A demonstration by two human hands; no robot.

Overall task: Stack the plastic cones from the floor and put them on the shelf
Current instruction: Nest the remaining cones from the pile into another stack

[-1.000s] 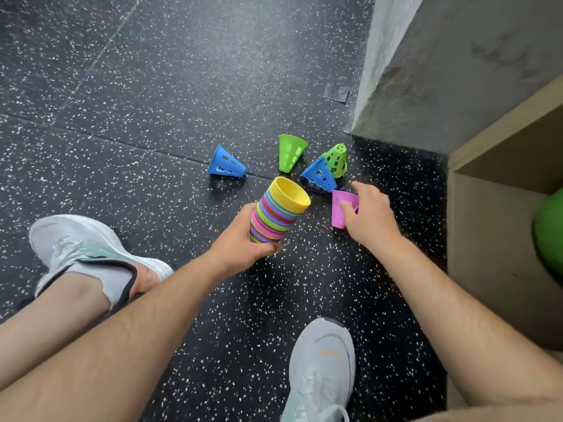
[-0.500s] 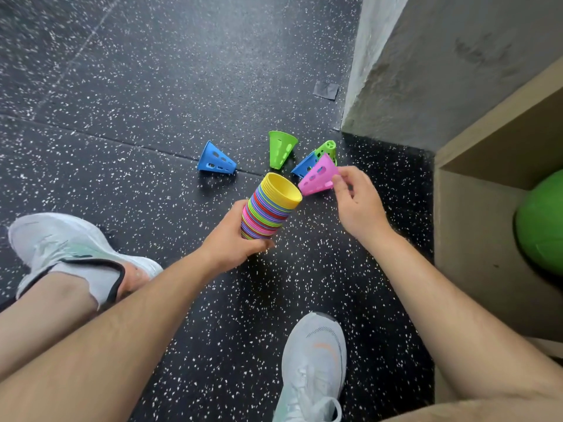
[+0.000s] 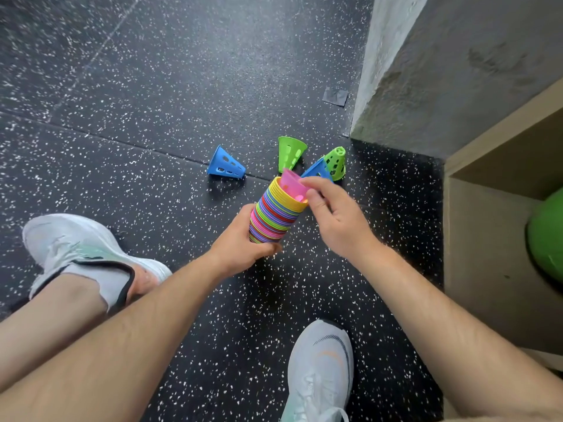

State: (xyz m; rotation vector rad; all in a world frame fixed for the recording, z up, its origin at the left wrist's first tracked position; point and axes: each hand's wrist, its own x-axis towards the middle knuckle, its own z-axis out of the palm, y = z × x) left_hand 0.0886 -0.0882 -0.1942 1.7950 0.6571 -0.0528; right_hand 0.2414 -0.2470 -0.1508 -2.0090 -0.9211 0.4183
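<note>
Dropping a pink cone [image 3: 292, 185] into the stack [image 3: 274, 214] is the step in hand, I think. The right hand [image 3: 332, 220] pinches the pink cone by its rim. The cone sits partway in the yellow mouth at the top of the stack, tilted a bit. The left hand [image 3: 240, 242] is curled round the thin low end of the stack and holds it up, leaning away from the person.

Next, the pink cone needs a push straight in so it sits snug. Then the right hand must let go and reach for more.

Four cones lie on the floor [image 3: 152, 86] just past the stack. A blue cone [image 3: 225, 164] is on its side to the left, and a green cone [image 3: 289, 152] is tipped over. A second blue cone [image 3: 316, 172] touches a second green cone [image 3: 335, 161] that stands up.

The stack looks like a tube of many thin rings: yellow, purple, green, pink, blue. The loose cones are small, with holes in their sides. The shelf [image 3: 487, 233] is on the right, with a green ball [image 3: 545, 236] inside.
</note>
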